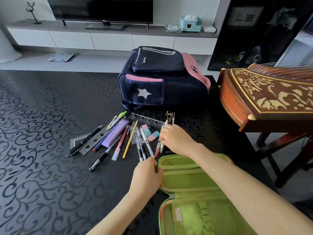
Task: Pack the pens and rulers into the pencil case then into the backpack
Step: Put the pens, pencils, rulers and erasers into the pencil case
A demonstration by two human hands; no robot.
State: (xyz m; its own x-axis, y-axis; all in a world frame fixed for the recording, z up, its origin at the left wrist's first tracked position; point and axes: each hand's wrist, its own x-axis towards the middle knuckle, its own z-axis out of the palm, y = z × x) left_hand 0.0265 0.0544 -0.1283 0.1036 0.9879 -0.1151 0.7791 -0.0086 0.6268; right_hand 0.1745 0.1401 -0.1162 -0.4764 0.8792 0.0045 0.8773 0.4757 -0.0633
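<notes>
Toward 5 o'clock on the black, scroll-patterned surface (42,133), a green fabric pencil case (189,177) lies unzipped and spread flat. Its near half is cut off by the picture's edge and its right side is covered by the person's right forearm. The left hand (147,173) sits at the case's far left corner, its grip curled on the near ends of a bundle of clear pens (143,146). Whether the fingers also catch the case's rim is hard to make out.

The right hand (177,139), at 1 o'clock from the left one, has its grip closed over two slim white pens (162,147) with red parts, their middles hidden under the fingers. Just behind it stands a small black-and-gold box (170,117), its foot hidden by the knuckles.

From 9 to 12 o'clock of the hands, other stationery lies fanned out:
- a see-through stencil ruler (94,139) with shaped holes
- a second clear ruler (147,120) with pentagon cut-outs
- a purple oblong box (116,133)
- a yellow pencil (129,143)
- a pink-capped pen (119,145)
- a black pen (100,158)
- a green compass (116,120)
- two pink-and-blue erasers (153,134)

At 12 o'clock a navy backpack (177,92) with pink mesh and a silver star lies with its front pocket up. A carved wooden zither (271,95) juts in at 2 o'clock, cut off at the right.
</notes>
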